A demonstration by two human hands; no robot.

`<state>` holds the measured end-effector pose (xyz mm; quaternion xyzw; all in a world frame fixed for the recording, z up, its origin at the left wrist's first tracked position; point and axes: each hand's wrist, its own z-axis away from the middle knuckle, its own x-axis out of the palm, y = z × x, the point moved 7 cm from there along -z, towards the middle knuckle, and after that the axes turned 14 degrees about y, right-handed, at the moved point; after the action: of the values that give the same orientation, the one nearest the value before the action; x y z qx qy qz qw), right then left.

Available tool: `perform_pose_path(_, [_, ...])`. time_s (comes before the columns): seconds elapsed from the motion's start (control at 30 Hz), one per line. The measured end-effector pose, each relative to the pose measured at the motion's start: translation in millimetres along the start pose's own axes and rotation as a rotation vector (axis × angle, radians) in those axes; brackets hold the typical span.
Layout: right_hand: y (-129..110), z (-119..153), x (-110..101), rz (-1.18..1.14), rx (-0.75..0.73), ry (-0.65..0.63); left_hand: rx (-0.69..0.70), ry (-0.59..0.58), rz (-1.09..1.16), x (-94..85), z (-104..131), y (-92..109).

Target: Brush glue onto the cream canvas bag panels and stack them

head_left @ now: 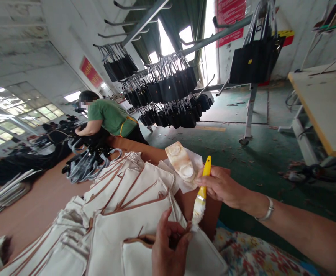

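Note:
In my right hand [225, 188] is a yellow-handled paintbrush [204, 188], its bristles coated white and pointing down. The bristle tip meets the edge of a cream fabric pouch [137, 257] with a brown lining. My left hand [170, 245] pinches that pouch's edge close to the brush tip. Under it lies a larger cream fabric piece [122, 226], on top of a spread stack of similar cream pieces [133, 176] with brown edges. Just beyond the brush, a glue-smeared container [181, 159] rests on white paper [195, 161].
The brown table [35, 214] also bears grey straps [84, 165]. Across it a person in a green shirt [110, 115] bends over dark material. Racks of black bags [170, 86] stand behind. A pale worktable [323, 99] is at the right.

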<state>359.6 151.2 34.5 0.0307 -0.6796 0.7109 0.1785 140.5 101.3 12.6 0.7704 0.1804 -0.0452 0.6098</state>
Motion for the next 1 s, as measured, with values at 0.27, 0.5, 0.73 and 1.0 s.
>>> perform_pose_path(0.27, [30,4,22,-0.081,0.161,-0.139,-0.009,0.011,-0.104,-1.4,0,-6])
perform_pose_path(0.5, [16,-8,-31,-0.240,0.089,0.145,0.317,-0.132,-0.638,-18.1,-9,0])
perform_pose_path(0.73, [-1,-6,-90,-0.429,0.000,0.302,0.229,-0.199,-0.671,-19.7,-15,36])
perform_pose_path(1.0, [-20,-4,-92,-0.393,-0.058,0.210,0.044,0.193,-0.091,-85.6,-73,153])
